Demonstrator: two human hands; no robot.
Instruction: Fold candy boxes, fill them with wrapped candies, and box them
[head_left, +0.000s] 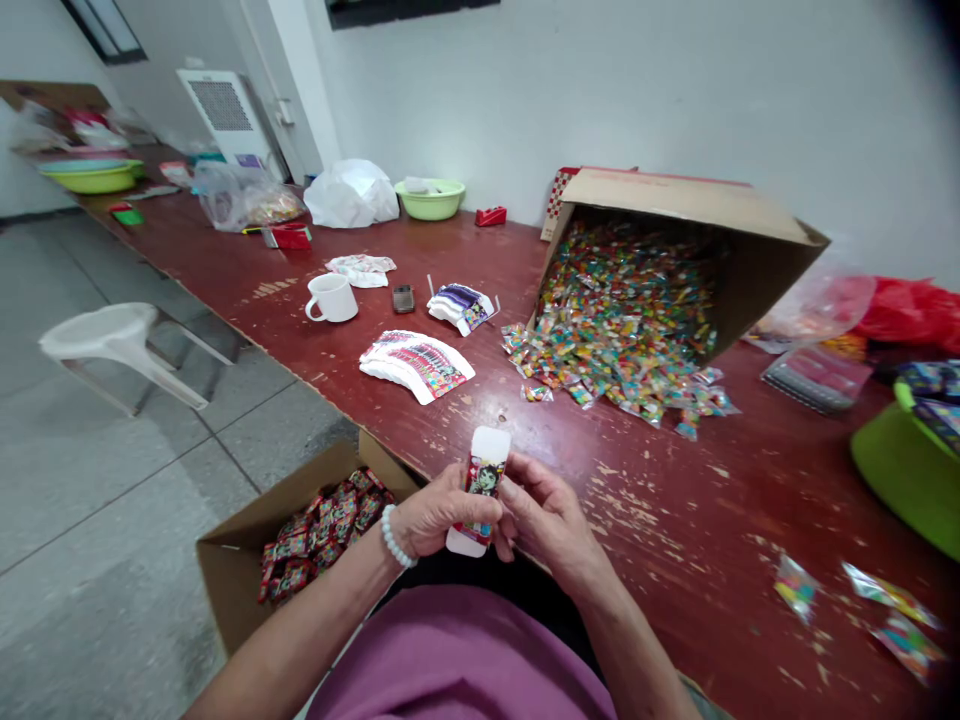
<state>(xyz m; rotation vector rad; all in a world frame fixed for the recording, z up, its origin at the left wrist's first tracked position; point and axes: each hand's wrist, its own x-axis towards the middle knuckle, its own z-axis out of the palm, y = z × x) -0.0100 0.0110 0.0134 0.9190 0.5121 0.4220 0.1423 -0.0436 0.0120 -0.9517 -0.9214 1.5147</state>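
Between my two hands, over the table's front edge, is a small printed candy box (pixel 484 482) with white end flaps sticking out at top and bottom. My left hand (pixel 442 508), with a pale bead bracelet at the wrist, has its thumb across the front and grips it. My right hand (pixel 544 505) pinches the box's right edge with thumb and fingers. A fanned stack of flat cartons (pixel 417 365) lies beyond them on the red table. To the right, small wrapped candies (pixel 615 350) spill out of a tipped cardboard box (pixel 772 225).
An open carton of filled red packs (pixel 330 530) stands below the table at left. A white mug (pixel 331 298), a dark phone-like device (pixel 403 299) and purple cartons (pixel 461 307) sit farther back. Loose candies (pixel 796 588) and a green basin (pixel 907 470) are at right; a white stool (pixel 112 335) stands left.
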